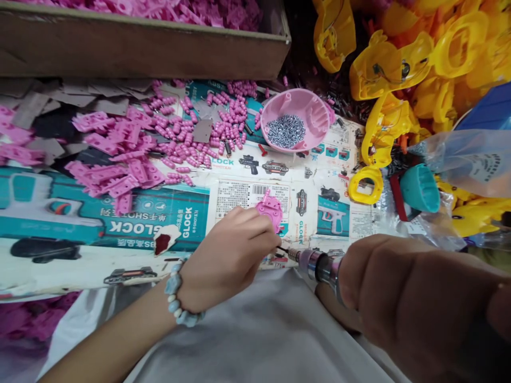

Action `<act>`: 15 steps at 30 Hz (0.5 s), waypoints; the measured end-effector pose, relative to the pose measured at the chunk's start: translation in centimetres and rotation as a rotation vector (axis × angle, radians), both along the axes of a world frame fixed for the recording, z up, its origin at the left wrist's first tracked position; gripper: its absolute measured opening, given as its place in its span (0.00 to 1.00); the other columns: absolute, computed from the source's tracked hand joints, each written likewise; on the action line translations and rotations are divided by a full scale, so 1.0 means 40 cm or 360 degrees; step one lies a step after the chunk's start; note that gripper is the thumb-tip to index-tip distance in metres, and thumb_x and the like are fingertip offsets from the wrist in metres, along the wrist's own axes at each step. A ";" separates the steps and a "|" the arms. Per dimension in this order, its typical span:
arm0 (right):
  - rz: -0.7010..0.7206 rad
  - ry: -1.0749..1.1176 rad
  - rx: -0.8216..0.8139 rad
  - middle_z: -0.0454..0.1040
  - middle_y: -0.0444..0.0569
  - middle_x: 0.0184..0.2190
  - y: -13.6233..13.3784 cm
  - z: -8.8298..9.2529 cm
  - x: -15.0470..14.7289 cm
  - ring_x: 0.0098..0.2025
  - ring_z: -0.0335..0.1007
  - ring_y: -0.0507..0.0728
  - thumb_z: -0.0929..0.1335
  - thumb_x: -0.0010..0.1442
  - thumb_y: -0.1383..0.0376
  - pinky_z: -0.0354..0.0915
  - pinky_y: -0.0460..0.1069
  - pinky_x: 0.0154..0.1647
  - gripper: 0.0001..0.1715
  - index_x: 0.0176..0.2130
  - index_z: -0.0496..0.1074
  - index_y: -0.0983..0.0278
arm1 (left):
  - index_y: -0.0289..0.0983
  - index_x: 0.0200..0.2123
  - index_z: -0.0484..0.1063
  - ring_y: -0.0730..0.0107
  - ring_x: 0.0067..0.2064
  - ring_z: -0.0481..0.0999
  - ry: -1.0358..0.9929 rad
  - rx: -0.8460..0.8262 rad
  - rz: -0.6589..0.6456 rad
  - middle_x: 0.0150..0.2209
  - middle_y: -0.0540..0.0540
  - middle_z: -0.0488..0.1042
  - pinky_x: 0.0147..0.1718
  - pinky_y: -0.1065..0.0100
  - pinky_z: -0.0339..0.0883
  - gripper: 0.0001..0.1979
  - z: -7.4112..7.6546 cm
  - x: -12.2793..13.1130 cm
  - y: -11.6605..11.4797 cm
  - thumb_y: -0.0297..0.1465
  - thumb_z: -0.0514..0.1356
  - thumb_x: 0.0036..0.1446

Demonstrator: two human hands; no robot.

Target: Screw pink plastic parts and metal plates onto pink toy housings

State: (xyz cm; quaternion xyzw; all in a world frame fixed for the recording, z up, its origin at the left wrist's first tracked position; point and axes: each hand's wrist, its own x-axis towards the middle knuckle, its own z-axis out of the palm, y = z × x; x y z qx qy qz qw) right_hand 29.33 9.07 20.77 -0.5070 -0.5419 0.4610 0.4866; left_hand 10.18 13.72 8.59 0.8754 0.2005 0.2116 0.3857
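My left hand, with a beaded bracelet on its wrist, holds a small pink plastic part against the printed carton sheet. My right hand is closed around an electric screwdriver with a metal collar. Its thin dark bit reaches the lower edge of the pink part, just beside my left fingertips. The exact contact point is hidden by those fingers.
A pink shell holds a heap of small screws. Loose pink parts cover the sheet at left. A cardboard tray of pink pieces stands at the top. Yellow plastic shells and a teal part crowd the right.
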 end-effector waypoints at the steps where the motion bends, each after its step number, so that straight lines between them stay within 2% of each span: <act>1: -0.0025 -0.0013 0.0015 0.63 0.45 0.20 0.004 -0.005 -0.012 0.28 0.67 0.59 0.76 0.42 0.54 0.62 0.53 0.23 0.20 0.35 0.69 0.52 | 0.34 0.35 0.72 0.66 0.37 0.65 0.0016 0.0000 -0.0010 0.34 0.46 0.70 0.37 0.63 0.54 0.14 0.001 0.000 0.001 0.21 0.47 0.62; 6: -0.0087 -0.0076 0.0063 0.65 0.46 0.23 0.013 -0.033 -0.075 0.33 0.69 0.59 0.76 0.43 0.54 0.64 0.53 0.25 0.20 0.35 0.68 0.54 | 0.34 0.34 0.73 0.67 0.36 0.65 0.0022 0.0067 0.0027 0.32 0.47 0.69 0.36 0.64 0.53 0.13 -0.003 -0.004 0.007 0.23 0.49 0.64; 10: -0.0123 -0.0112 0.0095 0.65 0.46 0.23 0.019 -0.041 -0.076 0.33 0.70 0.59 0.76 0.45 0.55 0.66 0.52 0.26 0.20 0.35 0.67 0.55 | 0.34 0.33 0.73 0.68 0.34 0.64 -0.0022 0.0077 0.0096 0.31 0.48 0.69 0.36 0.65 0.54 0.13 -0.007 -0.009 0.009 0.27 0.50 0.66; 15: -0.0165 -0.0155 0.0127 0.66 0.45 0.24 0.019 -0.036 -0.076 0.33 0.71 0.58 0.76 0.47 0.57 0.68 0.52 0.27 0.19 0.36 0.67 0.56 | 0.35 0.32 0.73 0.69 0.35 0.64 -0.0078 0.0009 0.0141 0.30 0.48 0.70 0.36 0.66 0.55 0.12 -0.011 -0.005 0.007 0.27 0.52 0.65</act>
